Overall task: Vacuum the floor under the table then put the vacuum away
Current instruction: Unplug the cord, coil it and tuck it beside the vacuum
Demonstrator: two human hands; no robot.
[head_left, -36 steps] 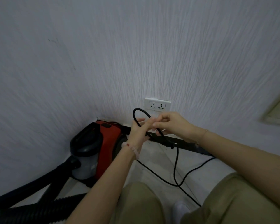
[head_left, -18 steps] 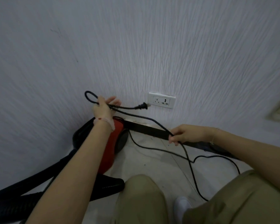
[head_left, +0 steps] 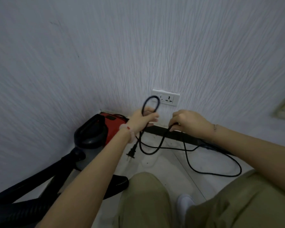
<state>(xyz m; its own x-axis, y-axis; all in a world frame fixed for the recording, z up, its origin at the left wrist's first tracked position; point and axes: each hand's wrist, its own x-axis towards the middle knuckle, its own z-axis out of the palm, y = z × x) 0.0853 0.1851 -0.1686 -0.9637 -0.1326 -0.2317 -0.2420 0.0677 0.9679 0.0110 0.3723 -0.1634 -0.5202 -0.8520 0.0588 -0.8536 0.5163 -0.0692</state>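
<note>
A red and black canister vacuum [head_left: 99, 129] stands on the floor against the wall at the left, its black hose [head_left: 31, 191] trailing to the lower left. My left hand [head_left: 143, 120] grips a loop of the black power cord [head_left: 163, 142]; the loop rises above my fingers. The plug [head_left: 131, 153] dangles free below my left wrist. My right hand [head_left: 187, 122] pinches the cord further along, close to my left hand. More cord lies in curves on the floor to the right.
A white wall socket [head_left: 166, 99] sits just above my hands, nothing plugged in. A dark skirting strip [head_left: 184, 135] runs along the wall's foot. My knees in olive trousers and a white shoe [head_left: 185, 203] fill the bottom. Pale floor tiles lie between.
My left hand has come back right from the far left with the loop. My right hand has risen toward it, bringing more cord. The plug now hangs down instead of pointing at the socket.
</note>
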